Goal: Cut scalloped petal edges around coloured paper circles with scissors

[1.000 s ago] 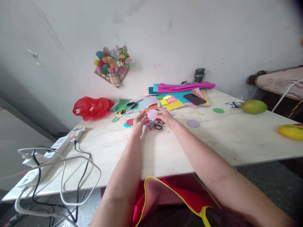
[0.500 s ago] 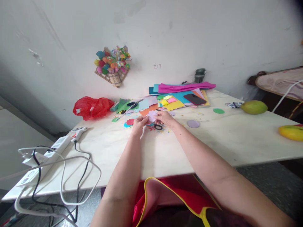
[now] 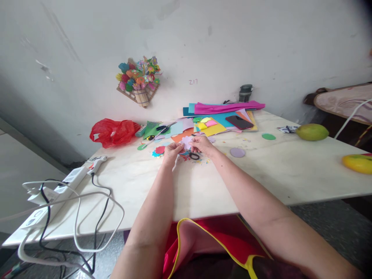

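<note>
Between my hands is a scalloped lilac paper flower [image 3: 186, 142], held a little above the table. My left hand [image 3: 173, 150] is closed on its left edge, thumb and fingers pinching it. My right hand [image 3: 202, 145] is closed at its right edge. A small dark tip shows above the right fingers; I cannot tell what it belongs to. Just below the hands lies a black looped handle [image 3: 194, 155] amid small paper scraps [image 3: 203, 161]. Beside my left hand lie a red scalloped cutout [image 3: 159, 149] and blue ones partly under it.
Coloured sheets [image 3: 215, 129], a phone [image 3: 239, 122] and scissors [image 3: 165, 127] lie behind my hands. A red plastic bag [image 3: 114, 132] and a corded power strip [image 3: 55, 197] are at left. To the right are a lilac disc [image 3: 237, 152], green disc [image 3: 269, 136] and mango-like fruit [image 3: 312, 132].
Both hands stay in almost the same place on the lilac flower. Its tilt and the fingers at its edges shift only slightly; the other things have not moved.
</note>
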Motion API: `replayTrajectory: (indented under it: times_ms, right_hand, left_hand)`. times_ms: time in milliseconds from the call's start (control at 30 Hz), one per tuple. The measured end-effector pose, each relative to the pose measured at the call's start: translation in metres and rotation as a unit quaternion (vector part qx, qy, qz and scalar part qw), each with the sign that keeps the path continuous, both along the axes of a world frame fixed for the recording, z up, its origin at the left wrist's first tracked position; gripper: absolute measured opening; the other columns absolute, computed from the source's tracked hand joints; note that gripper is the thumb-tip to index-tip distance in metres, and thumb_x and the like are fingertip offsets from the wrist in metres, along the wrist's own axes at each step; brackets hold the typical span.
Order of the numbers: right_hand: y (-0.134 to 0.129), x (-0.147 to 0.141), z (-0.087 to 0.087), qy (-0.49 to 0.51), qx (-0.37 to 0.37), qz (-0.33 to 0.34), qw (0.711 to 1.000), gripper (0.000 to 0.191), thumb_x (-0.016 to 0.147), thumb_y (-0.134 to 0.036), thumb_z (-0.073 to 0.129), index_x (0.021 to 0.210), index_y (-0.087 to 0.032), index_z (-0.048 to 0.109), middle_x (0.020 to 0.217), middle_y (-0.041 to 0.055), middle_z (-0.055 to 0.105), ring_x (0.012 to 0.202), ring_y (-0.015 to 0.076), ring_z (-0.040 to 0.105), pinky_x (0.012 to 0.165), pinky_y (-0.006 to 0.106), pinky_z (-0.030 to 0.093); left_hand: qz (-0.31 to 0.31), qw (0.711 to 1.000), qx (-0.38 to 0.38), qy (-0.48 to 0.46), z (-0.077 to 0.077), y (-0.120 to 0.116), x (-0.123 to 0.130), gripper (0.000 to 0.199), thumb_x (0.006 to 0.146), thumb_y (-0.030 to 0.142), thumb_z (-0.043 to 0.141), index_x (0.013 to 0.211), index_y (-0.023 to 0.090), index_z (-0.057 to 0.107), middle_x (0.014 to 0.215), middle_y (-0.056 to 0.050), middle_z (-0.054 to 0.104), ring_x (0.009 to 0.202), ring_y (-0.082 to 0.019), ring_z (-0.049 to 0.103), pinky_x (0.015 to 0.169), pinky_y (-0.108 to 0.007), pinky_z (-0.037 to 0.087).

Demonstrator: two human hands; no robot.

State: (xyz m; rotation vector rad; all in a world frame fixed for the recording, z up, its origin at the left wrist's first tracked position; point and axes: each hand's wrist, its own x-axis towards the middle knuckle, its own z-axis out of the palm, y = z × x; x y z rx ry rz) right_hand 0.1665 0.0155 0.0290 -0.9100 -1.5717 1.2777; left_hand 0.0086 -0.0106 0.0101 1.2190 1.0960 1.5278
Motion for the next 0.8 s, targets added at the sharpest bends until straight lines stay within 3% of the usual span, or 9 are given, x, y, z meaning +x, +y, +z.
replayTrajectory:
  times_ms: [267, 500, 800]
  right_hand:
    - [-0.0029, -0.0012, 0.0036, 0.001, -0.006, -0.028, 1.0, 0.019, 0.074, -0.013, 0.061, 0.057, -0.015, 0.053, 0.045, -0.003, 0.056, 0.034, 0.0046, 0.044, 0.035, 0.014, 0.033]
    - [-0.0005, -0.0021, 0.0018, -0.012, 0.008, -0.067, 0.998, 0.014, 0.072, -0.016, 0.062, 0.059, -0.015, 0.055, 0.05, -0.0032, 0.057, 0.042, 0.0064, 0.048, 0.038, 0.015, 0.035]
    - [-0.0018, -0.003, 0.0021, -0.027, -0.001, -0.068, 0.997, 0.018, 0.076, -0.013, 0.058, 0.059, -0.016, 0.053, 0.05, -0.0032, 0.057, 0.039, 0.0066, 0.047, 0.04, 0.016, 0.037]
  left_hand:
    - [0.045, 0.998, 0.022, 0.029, 0.0012, 0.0007, 0.0031, 0.03, 0.053, 0.039, 0.081, 0.06, 0.016, 0.063, 0.052, 0.0, 0.061, 0.049, -0.011, 0.055, 0.055, -0.025, 0.045]
    - [0.016, 0.999, 0.017, 0.024, 0.0, 0.0015, 0.0033, 0.028, 0.055, 0.036, 0.081, 0.06, 0.016, 0.062, 0.053, 0.0, 0.06, 0.05, -0.013, 0.057, 0.057, -0.027, 0.046]
    - [0.02, 0.999, 0.015, 0.033, -0.0013, 0.0026, 0.0039, 0.027, 0.055, 0.036, 0.079, 0.063, 0.016, 0.062, 0.054, 0.0, 0.061, 0.052, -0.014, 0.059, 0.057, -0.028, 0.048]
